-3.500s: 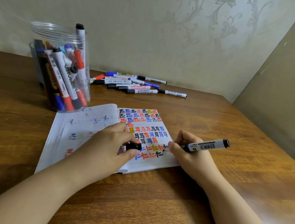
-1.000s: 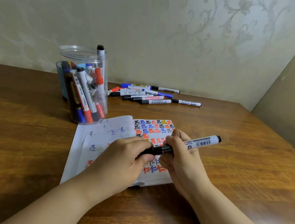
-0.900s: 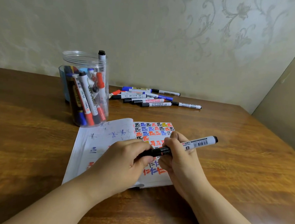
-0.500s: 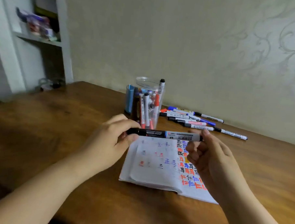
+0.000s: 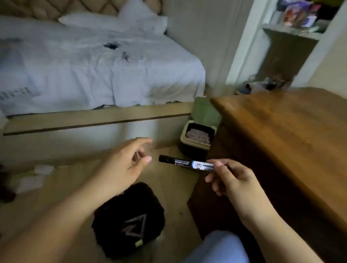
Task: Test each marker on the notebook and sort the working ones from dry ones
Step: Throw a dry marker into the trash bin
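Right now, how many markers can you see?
1. A capped black marker is pinched at its white end by the right hand, held out over the floor beside the wooden table. The left hand is empty. Any others are out of view.

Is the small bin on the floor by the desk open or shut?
Open. The bin has its green lid tipped up behind it, and the contents show inside the rim.
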### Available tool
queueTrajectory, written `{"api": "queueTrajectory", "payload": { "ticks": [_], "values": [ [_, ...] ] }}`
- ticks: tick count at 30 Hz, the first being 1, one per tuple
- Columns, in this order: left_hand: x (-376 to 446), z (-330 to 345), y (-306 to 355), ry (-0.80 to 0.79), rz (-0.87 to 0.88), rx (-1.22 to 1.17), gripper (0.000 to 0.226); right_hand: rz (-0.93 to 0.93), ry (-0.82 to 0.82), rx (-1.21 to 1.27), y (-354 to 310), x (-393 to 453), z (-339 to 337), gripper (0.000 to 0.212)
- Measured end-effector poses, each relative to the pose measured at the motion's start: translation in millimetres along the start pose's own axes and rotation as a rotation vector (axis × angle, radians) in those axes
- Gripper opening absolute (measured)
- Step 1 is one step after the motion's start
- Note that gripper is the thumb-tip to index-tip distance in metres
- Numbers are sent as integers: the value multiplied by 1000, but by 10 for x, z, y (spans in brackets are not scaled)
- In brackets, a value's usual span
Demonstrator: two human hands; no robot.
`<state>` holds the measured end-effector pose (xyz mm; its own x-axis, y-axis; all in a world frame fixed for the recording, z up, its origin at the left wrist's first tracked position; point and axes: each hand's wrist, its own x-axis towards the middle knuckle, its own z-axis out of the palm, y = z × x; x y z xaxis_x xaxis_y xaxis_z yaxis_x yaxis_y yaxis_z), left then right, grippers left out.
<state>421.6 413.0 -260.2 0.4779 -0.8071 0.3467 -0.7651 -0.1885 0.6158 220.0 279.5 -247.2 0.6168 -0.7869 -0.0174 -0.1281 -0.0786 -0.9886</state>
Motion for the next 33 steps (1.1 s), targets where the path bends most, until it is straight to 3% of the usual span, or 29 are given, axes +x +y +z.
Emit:
{"api": "queueTrajectory", "payload": {
  "ticks": [5,9,12,16,24,29,33],
  "values": [
    [-317,-288,-885,23,-276,76,36,327,-188,-94,733,470,1043,26],
    [-540,-269,-1144,-27,-365,109,38,700,-332,-237,1290,537,1316,32],
    [-550,-195,-1186,-58,-373,108,33,683,-327,-290,1316,521,1190,28],
    [-328,15,-959,-113,-284,92,18,469,-290,-395,910,498,779,21],
    [467,675,547,-235,140,45,16,58,13,-524,-166,5,-776,16],
    [686,1148,2099,-294,519,-73,16,-49,330,-684,-634,-752,-2029,10],
    [578,1592,3264,-341,738,-149,17,25,575,-823,-789,-1469,-2955,9]
  ]
}}
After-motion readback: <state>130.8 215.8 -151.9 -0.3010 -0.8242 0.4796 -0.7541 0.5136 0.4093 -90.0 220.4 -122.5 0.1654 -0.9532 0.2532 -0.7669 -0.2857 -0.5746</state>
